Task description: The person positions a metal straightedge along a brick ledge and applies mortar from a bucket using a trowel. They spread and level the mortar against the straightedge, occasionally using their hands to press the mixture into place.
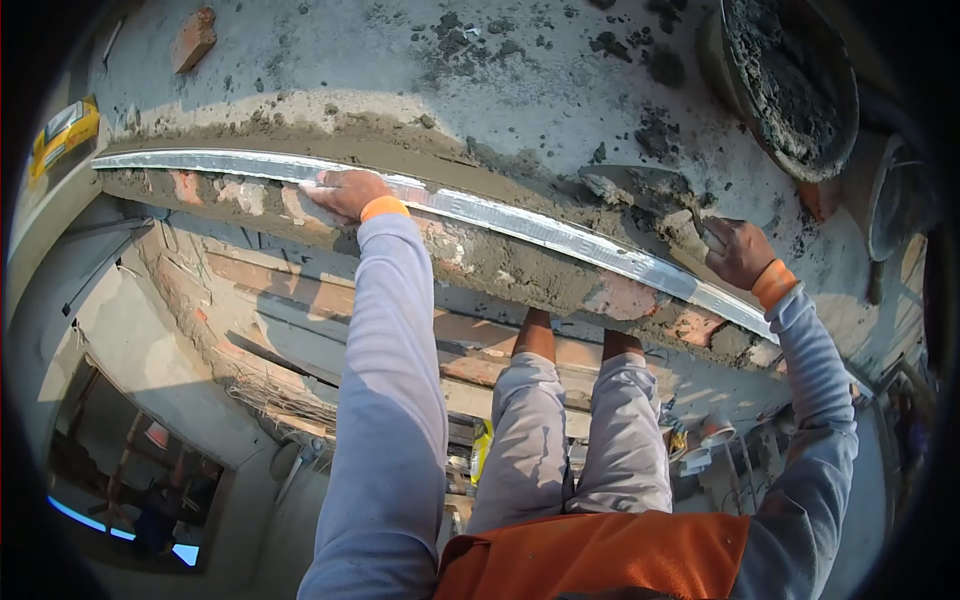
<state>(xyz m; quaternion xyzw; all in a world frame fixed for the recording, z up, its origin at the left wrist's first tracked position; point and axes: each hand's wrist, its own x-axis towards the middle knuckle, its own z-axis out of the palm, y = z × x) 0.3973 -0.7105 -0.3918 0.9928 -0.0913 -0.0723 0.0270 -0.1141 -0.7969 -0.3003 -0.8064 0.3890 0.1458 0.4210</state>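
Observation:
A long metal straightedge (520, 222) lies along the edge of a mortar-covered brick ledge (500, 272). My left hand (352, 194) is closed around it, left of the middle, with the fingers over its front side. In my right hand (738, 252) is a trowel (692, 205), held just behind the straightedge's right part. Wet grey mortar (625, 185) covers the trowel's blade, so its outline is partly hidden. A smoothed strip of mortar (390, 150) runs behind the straightedge.
A bucket of mortar (795, 90) stands at the upper right, with another bucket (890, 195) beside it. A brick piece (193, 40) and mortar crumbs lie on the concrete surface (330, 50). A yellow packet (65, 135) is at the far left. Wooden planks (470, 365) are below the ledge.

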